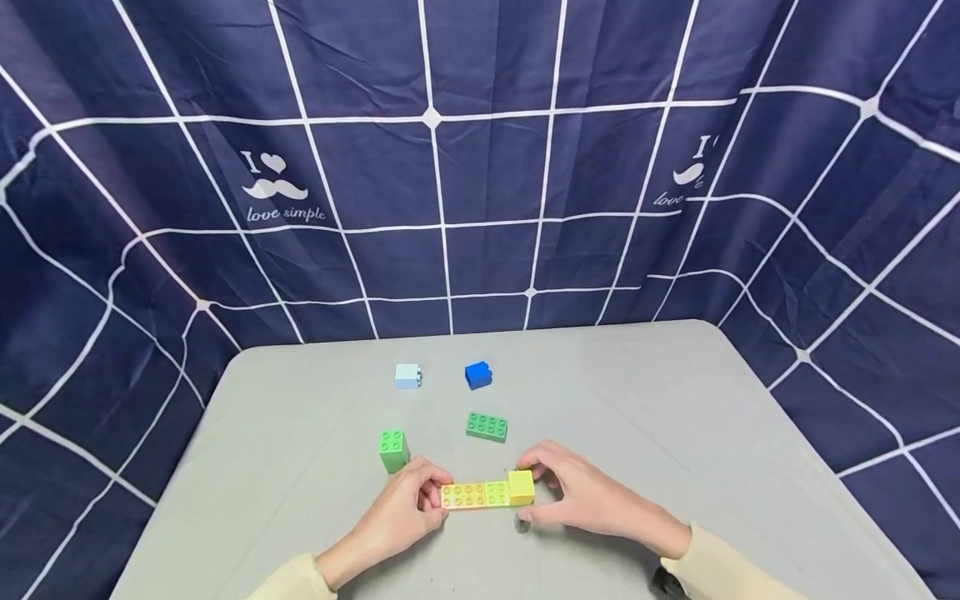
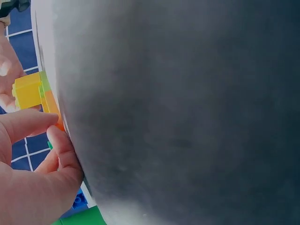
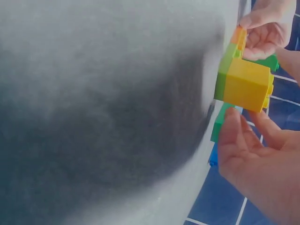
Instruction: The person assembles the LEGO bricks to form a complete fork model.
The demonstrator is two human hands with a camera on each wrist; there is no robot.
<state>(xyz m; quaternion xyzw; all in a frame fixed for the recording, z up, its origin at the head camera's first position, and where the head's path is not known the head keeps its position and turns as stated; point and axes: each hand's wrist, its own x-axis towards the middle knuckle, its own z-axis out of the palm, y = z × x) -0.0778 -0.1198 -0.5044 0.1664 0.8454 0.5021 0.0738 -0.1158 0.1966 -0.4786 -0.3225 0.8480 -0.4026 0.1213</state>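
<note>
Orange plastic meets lime: an orange brick and a lime brick lie end to end on the grey bench, close to the person, with a yellow block on the lime one's right end. Thumb and fingers of the left hand pinch the orange brick's left end. The right hand curves about the yellow block, thumb on the near side and fingers beyond; I cannot tell whether it grips. Crowding the left hand's far side is an upright bright green block. Beyond the row sits a dark green brick, studs up. Farther back, a dark blue brick and a pale blue brick lie apart, studs facing right. Navy curtain with white lines hangs behind.
</note>
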